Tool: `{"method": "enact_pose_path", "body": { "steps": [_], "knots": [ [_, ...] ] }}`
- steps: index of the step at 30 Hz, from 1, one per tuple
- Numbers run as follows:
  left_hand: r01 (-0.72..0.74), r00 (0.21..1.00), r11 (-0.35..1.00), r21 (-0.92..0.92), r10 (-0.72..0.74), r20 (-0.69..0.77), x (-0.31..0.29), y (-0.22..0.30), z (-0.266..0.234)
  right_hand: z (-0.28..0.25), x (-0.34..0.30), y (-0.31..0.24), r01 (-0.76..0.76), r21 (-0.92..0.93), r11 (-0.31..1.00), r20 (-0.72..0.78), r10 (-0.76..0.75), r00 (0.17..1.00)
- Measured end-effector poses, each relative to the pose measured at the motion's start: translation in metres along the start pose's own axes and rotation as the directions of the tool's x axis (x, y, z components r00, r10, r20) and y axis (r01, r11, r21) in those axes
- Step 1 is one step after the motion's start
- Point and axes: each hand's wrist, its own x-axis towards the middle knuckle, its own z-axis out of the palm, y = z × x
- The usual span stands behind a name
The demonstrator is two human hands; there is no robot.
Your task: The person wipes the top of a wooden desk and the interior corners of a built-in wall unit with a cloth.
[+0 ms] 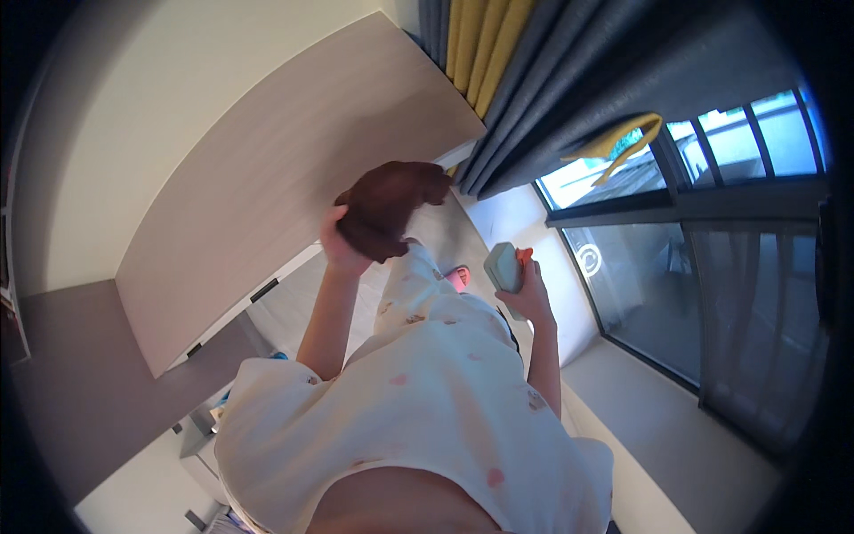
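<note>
A crumpled dark brown cloth [387, 209] is gripped in my left hand [345, 252], which is raised over the near edge of a wood-toned desk top [294, 142]. Part of the cloth hangs past the fingers, and its right end sticks out over the desk's corner. My right hand [535, 298] is closed around a pale grey-green, box-shaped thing [503, 269] with an orange-red part on its side by the fingers. I cannot make out its kind. It is held apart from the cloth, in front of the window ledge.
Blue-grey and yellow curtains [534, 80] hang beyond the desk at the far right. A dark-framed window [632, 294] and a white ledge [525, 214] run along the right. Drawers with dark handles [264, 290] sit under the desk edge. A pink slipper [458, 277] shows on the floor.
</note>
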Motion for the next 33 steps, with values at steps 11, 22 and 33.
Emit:
{"method": "enact_pose_path", "body": {
  "steps": [11, 22, 33],
  "knots": [
    [-0.466, 0.824, 0.868, 0.17, 0.496, -0.275, -0.034, 0.121, -0.04, -0.003, 0.173, -0.195, 0.535, -0.333, 0.776, 0.149, -0.517, 0.843],
    [-0.611, 0.621, 0.737, 0.29, 0.673, -0.402, -0.063, 0.199, -0.101, 0.026, 0.36, -0.316, 0.7, -0.62, 0.354, 0.423, -0.601, 0.678],
    [-0.752, 0.391, 0.562, 0.344, 0.801, -0.453, -0.075, 0.192, -0.097, 0.035, 0.461, -0.344, 0.657, -0.685, 0.314, 0.401, -0.59, 0.7]
  ]
}}
